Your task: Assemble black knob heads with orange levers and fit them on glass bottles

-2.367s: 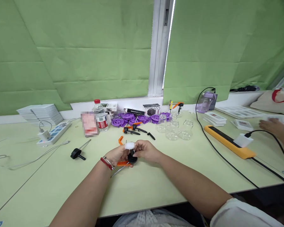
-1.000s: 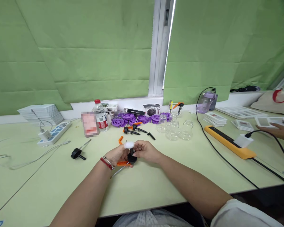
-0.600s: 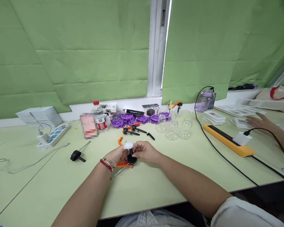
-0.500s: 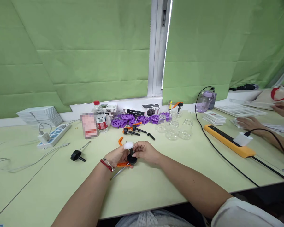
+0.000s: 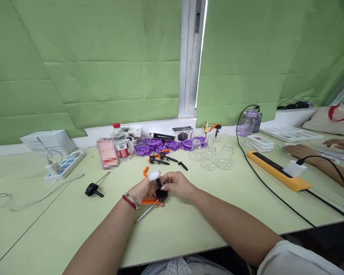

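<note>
Both hands meet over the near middle of the table, around a black round lid (image 5: 161, 194) with an upright black stem. An orange crank arm (image 5: 150, 201) and a thin metal rod (image 5: 145, 214) stick out from under it to the left. My left hand (image 5: 141, 190) is closed around the lid from the left, its fingers partly hidden beneath. My right hand (image 5: 176, 184) pinches the lid's stem and rim from the right. A white round piece (image 5: 154, 175) shows at the stem's top; whether it is joined there I cannot tell.
Black lids with rods (image 5: 157, 159), purple discs (image 5: 154, 142) and glass jars (image 5: 208, 160) stand behind the hands. Another such lid (image 5: 94, 190) lies left. A bottle (image 5: 122, 145) is at back left. A yellow power strip (image 5: 276, 170) and another person's hands (image 5: 298, 151) are at right.
The lid has tilted a little towards me, showing more of its hollow side and of the metal rod. The other person's far hand has come down onto the papers.
</note>
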The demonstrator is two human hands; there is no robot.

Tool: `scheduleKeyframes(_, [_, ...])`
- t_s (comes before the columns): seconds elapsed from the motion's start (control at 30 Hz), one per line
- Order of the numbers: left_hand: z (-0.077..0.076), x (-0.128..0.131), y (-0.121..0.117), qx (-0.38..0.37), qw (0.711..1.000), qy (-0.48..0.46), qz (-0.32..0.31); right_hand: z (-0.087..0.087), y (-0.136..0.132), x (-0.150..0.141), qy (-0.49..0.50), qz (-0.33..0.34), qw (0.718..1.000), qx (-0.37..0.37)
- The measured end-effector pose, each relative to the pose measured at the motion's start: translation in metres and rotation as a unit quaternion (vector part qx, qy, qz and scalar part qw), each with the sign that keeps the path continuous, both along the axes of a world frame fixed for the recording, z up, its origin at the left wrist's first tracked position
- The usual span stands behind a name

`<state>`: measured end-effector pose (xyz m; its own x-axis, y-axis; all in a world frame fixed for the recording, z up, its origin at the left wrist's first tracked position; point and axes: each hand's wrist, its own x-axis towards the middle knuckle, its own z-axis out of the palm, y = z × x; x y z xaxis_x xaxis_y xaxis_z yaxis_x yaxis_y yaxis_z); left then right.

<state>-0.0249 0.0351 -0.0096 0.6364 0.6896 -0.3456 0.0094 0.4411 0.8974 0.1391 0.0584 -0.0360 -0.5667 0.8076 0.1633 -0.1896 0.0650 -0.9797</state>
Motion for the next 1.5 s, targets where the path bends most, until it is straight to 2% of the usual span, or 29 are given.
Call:
scheduleKeyframes(0.37, [-0.001,0.003,-0.001,-0.026,0.999,-0.036,-0.008,0.005,-0.002,0.0,-0.011,-0.004,1.0,0.001])
scheduleKeyframes(0.5, [-0.001,0.002,-0.002,-0.022,0.999,-0.024,-0.003,0.007,-0.003,0.0,-0.014,0.0,1.0,0.002])
scheduleKeyframes(1.2, [-0.001,0.0,0.001,-0.048,0.997,-0.059,-0.024,0.004,-0.001,0.002,-0.02,0.002,1.0,0.017])
scheduleKeyframes(1.33, [0.001,-0.002,0.0,-0.037,0.996,-0.086,0.013,0.008,0.001,0.003,0.002,-0.022,0.999,0.041])
scheduleKeyframes(1.43, [0.006,-0.001,-0.003,-0.003,0.985,-0.163,0.064,0.013,0.0,0.007,0.022,-0.064,0.997,0.044])
scheduleKeyframes(1.5, [0.01,0.002,-0.007,0.032,0.975,-0.205,0.083,0.02,-0.003,0.01,0.024,-0.069,0.996,0.041])
